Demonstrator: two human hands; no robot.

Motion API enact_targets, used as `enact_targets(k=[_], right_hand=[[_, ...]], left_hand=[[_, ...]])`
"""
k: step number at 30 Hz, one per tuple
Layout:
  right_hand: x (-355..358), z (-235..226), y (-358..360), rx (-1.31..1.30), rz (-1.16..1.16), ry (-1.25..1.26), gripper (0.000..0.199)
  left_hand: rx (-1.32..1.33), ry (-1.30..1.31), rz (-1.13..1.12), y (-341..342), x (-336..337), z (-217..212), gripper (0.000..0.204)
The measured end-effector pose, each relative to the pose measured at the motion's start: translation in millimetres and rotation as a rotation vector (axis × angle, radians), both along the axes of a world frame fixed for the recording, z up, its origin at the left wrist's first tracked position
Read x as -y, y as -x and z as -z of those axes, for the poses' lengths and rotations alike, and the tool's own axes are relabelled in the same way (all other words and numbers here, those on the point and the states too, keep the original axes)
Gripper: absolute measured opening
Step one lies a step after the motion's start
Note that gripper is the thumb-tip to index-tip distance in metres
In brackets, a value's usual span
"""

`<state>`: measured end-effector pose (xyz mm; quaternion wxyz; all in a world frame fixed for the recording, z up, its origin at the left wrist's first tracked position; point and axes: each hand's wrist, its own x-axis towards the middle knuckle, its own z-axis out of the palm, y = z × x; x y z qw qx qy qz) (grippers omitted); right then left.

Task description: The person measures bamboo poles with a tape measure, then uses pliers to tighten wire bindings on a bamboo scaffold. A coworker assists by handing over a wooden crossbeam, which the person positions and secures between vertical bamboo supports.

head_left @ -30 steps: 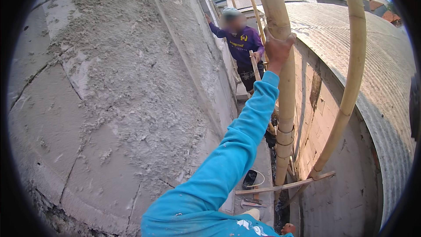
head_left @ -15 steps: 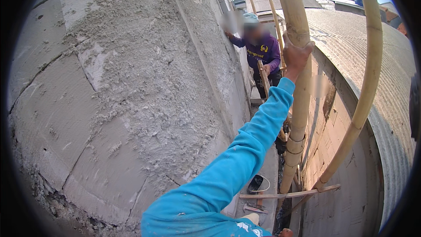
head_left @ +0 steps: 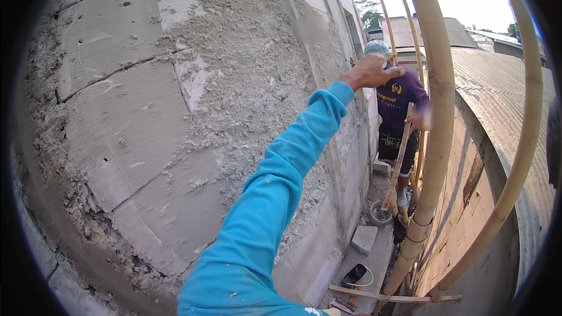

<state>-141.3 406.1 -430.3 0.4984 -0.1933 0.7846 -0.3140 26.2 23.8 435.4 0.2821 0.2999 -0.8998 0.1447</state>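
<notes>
My left hand (head_left: 370,71) is raised at the end of a blue sleeve, its thumb apart and its fingers reaching toward the right. Nothing shows in it. From here it overlaps the view of a co-worker (head_left: 401,96) in a purple shirt, who holds a long wooden board (head_left: 398,167). To its left stands a block wall (head_left: 129,134), partly covered with rough grey mortar (head_left: 246,70). A thick bamboo pole (head_left: 439,93) rises on the right, apart from the hand. My right hand is out of view.
A curved bamboo pole (head_left: 524,123) and a wooden crosspiece (head_left: 392,296) stand at the right. On the narrow walkway lie a grey block (head_left: 365,239), a round bucket (head_left: 380,215) and a black container (head_left: 354,274) with a pale handle. A corrugated roof (head_left: 492,82) lies beyond.
My left hand has let go of the thick bamboo pole and moved left, toward the wall. The view has shifted left. The hand at the lower edge has gone out of view.
</notes>
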Motion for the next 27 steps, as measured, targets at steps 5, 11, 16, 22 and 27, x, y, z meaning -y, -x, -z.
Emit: enact_targets(k=[5, 11, 16, 22, 27], right_hand=[[30.9, -7.3, -2.9, -0.009, -0.058, 0.026, 0.032], [76.1, -16.5, -7.9, -0.034, -0.153, 0.039, 0.032], [97.0, -18.0, -11.4, -0.041, -0.204, 0.047, 0.032], [118.0, -27.6, -14.6, -0.052, -0.247, 0.064, 0.032], [130.9, -33.3, -20.0, -0.056, -0.264, 0.066, 0.032]], left_hand=[[-0.035, -0.083, -0.456, -110.2, -32.2, -120.9, 0.083], [-0.208, -0.170, -0.934, -176.3, -94.6, -191.3, 0.070], [-0.198, -0.168, -1.134, -198.4, -105.5, -202.7, 0.049], [-0.278, -0.113, -1.070, -208.3, -103.2, -202.7, 0.044], [-0.318, -0.066, -1.013, -213.5, -102.3, -200.8, 0.040]])
